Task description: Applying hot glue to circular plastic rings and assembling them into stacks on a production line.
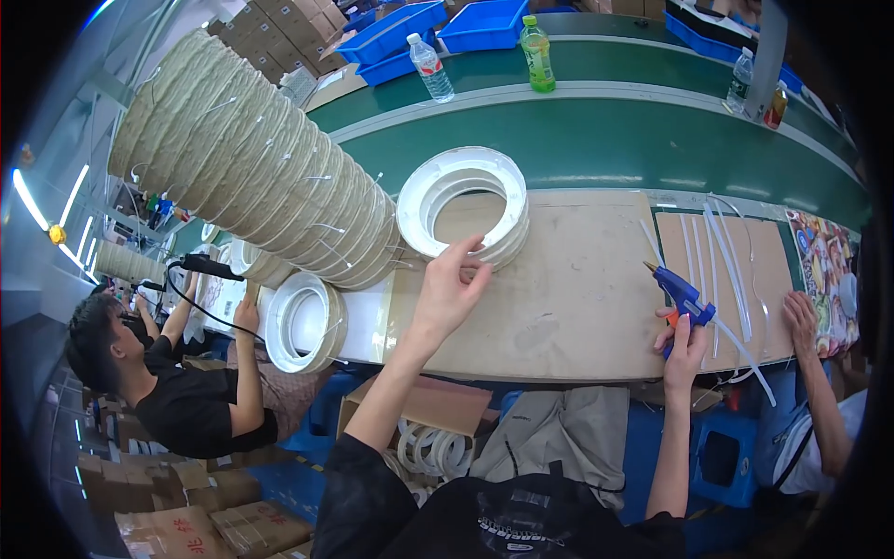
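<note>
My right hand (684, 347) is wrapped round the handle of a blue hot glue gun (683, 296), its brass nozzle pointing up and to the left. A clear glue stick (745, 359) trails from the gun's rear. My left hand (452, 291) is at the near rim of a white ring-shaped part (414, 216) with a beige cord-wrapped outer side. Its fingers are loosely bent, with thumb and index finger apart and nothing visible between them. Whether the fingertips touch the rim I cannot tell. The ring rests on a brown cardboard sheet (559, 307).
A tall leaning stack of cord-wrapped rings (270, 168) stands at left, beside another ring (337, 326). Glue sticks (731, 270) lie on cardboard at right. A water bottle (430, 70) and green bottle (537, 56) stand behind. Co-workers sit left (186, 391) and right (819, 401).
</note>
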Available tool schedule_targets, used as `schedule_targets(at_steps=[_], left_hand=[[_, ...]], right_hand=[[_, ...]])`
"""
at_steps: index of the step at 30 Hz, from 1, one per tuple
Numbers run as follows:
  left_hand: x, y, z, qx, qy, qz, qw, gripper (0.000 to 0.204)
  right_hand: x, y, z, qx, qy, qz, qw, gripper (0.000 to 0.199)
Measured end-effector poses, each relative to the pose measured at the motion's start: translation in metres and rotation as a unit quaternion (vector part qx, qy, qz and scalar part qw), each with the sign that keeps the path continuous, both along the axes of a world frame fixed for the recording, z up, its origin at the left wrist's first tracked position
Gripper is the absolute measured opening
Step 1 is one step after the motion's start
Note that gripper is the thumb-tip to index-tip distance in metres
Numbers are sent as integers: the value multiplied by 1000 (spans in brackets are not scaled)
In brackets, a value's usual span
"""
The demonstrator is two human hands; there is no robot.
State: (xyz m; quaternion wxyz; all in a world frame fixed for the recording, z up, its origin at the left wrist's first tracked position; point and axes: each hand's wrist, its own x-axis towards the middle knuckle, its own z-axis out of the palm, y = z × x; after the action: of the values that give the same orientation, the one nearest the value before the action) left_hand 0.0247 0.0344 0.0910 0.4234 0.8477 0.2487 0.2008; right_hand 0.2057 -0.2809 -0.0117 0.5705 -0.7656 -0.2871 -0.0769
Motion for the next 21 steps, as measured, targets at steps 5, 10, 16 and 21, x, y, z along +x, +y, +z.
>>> schedule_targets(at_steps=[5,10,16,21], left_hand=[[-9,2,10,148,-95,50,983,38],[-23,-28,51,198,-134,36,970,31],[-24,-58,18,230,-123,-71,963,12],[0,-54,-50,210,-63,-191,957,15]], right_hand=[[-1,-4,6,21,43,-16,999,29],[6,-8,7,204,262,30,943,30],[13,-8,4,281,277,32,918,39],[11,-4,5,271,276,38,922,38]])
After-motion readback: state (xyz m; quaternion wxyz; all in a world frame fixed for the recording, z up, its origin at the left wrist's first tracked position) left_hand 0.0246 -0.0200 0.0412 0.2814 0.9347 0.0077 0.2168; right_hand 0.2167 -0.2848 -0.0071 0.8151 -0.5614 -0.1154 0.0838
